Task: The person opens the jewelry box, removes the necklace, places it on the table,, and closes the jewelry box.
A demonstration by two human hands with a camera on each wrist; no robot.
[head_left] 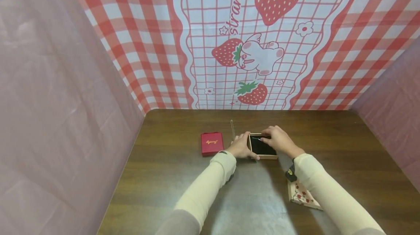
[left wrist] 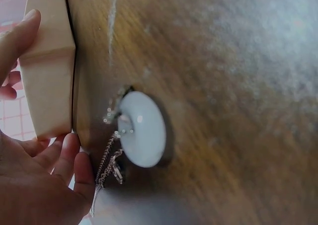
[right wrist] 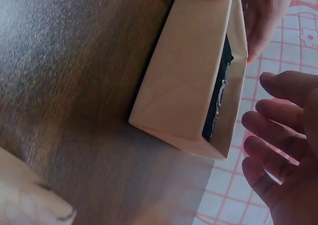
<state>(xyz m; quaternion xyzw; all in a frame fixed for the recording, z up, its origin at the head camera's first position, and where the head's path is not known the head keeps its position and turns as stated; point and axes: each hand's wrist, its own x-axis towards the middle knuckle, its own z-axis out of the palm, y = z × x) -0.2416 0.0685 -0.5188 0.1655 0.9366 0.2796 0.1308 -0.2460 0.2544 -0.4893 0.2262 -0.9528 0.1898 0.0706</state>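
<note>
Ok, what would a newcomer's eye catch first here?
Probably the strawberry-print cloth behind the table. Then the red box, left of the open, black-lined box that the left hand holds. The left wrist view adds a glossy white disc beside a fine chain.

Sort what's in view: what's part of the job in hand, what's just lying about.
Part of the job, it seems:
open box, held by the left hand
chain inside it, near the right hand

Apparently lying about:
white pendant
red box
flowered lid-like piece, partly hidden
</note>
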